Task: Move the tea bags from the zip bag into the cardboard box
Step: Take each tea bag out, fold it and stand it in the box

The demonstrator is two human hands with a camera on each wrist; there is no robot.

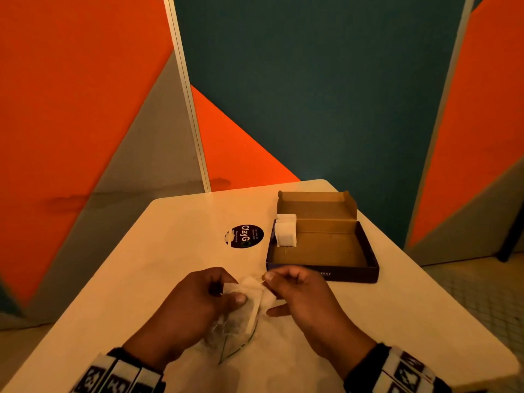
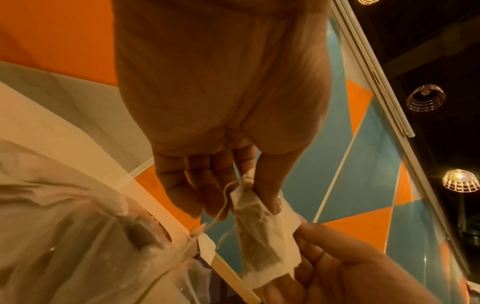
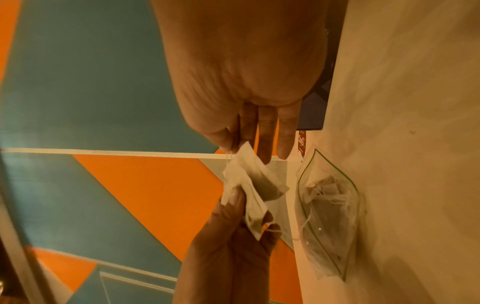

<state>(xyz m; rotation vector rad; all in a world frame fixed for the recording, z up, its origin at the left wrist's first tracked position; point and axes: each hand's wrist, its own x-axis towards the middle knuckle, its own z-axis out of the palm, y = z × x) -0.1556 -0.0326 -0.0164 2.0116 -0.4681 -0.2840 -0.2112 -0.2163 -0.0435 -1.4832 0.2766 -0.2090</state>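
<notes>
Both hands hold white tea bags (image 1: 252, 289) just above the table, two of them overlapping as far as I can tell. My left hand (image 1: 231, 292) pinches one end between thumb and fingers (image 2: 267, 197). My right hand (image 1: 269, 283) pinches the opposite corner (image 3: 242, 150). A string with a paper tag (image 2: 206, 244) hangs from the tea bags (image 2: 265, 232). Under the hands lies the clear zip bag (image 1: 232, 336), open, with several tea bags inside (image 3: 324, 197). The open cardboard box (image 1: 326, 251) stands at the back right, with tea bags (image 1: 286, 232) upright against its left wall.
A round black sticker (image 1: 244, 236) sits on the cream table (image 1: 170, 265), left of the box. Orange, teal and grey wall panels stand close behind the table. The table's right edge drops to a tiled floor (image 1: 482, 293).
</notes>
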